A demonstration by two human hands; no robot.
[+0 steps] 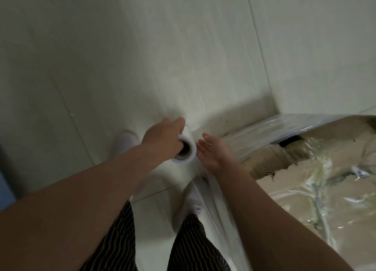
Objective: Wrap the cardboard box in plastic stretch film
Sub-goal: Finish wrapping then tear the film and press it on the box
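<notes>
A pale tiled floor (142, 57) fills most of the view, its grout lines running diagonally, and it carries everything here. At the right edge of the view stands the large cardboard box (295, 181), resting on the floor and cut off by the frame; its brown top is torn open near the corner closest to the hands, showing a dark gap and ragged corrugated edges. Clear film (264, 136) already lies in glossy, wrinkled layers over the box's far side and top, with bunched strands crossing the lid, and a taut sheet of it runs down the box's near side from the hands toward the bottom of the view. Below the arms show the person's striped trousers (189, 240) and two light shoes (124, 141) planted on the floor just beside the box. The left hand (162, 138) holds the small white roll (186, 147) of film above the floor, near the box's torn corner; its fingers curl around the far side of the roll, closed on it, with the hollow core facing the camera. The right hand (213, 150) is just beside the roll, fingers spread flat and gripping nothing, its palm laid against or very near the stretched film; contact cannot be told for sure.
</notes>
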